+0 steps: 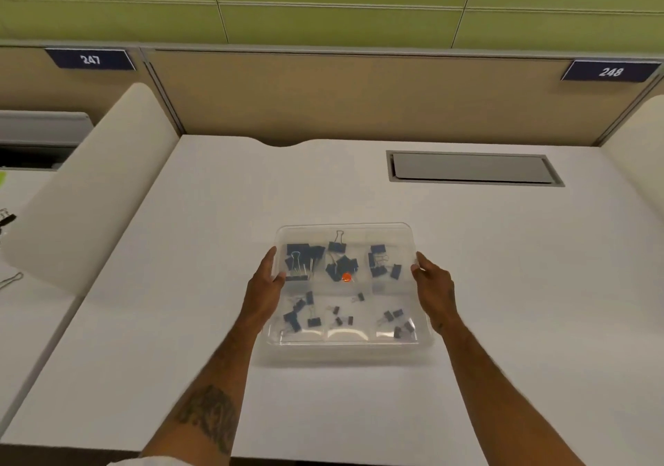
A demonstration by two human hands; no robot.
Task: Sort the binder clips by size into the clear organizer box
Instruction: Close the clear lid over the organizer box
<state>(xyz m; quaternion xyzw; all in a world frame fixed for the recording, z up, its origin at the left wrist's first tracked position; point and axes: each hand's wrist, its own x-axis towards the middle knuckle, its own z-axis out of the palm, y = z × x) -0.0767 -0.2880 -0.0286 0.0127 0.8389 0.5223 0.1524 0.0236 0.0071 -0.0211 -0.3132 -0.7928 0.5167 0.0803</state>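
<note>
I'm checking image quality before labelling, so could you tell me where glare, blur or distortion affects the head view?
Head view: soft overall, so the binder clips lack crisp edges; white glare streaks along the near wall of the clear organizer box; wide-angle bending bows the partition top; lighting is even, with a faint shadow under the box; left hand and right hand read clearly.

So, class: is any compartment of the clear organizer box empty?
No. All six compartments of the organizer box hold binder clips.
</note>
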